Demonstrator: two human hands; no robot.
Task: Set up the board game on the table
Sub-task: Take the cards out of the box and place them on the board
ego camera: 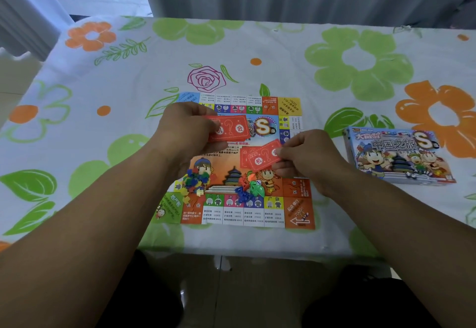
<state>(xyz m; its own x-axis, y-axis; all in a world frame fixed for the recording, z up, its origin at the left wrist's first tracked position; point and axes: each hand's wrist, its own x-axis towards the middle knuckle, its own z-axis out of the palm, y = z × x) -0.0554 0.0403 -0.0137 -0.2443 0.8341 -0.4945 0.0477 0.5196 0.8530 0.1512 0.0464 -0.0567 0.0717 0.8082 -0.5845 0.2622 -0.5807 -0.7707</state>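
Observation:
A colourful paper game board (296, 214) lies flat on the floral tablecloth. My left hand (185, 131) holds a stack of red chance cards (229, 128) above the board's middle. My right hand (309, 157) pinches a single red chance card (262, 158) by its right end, over another red card lying on the board. A heap of small coloured plastic houses (195, 182) rests on the board's lower left. A second cluster of plastic pieces (248, 187), with a die among them, sits near the lower middle.
The game box (398, 156) lies on the table to the right of the board. The floral tablecloth (103, 90) covers the table, whose near edge runs just below the board. A radiator and curtain stand behind the far edge.

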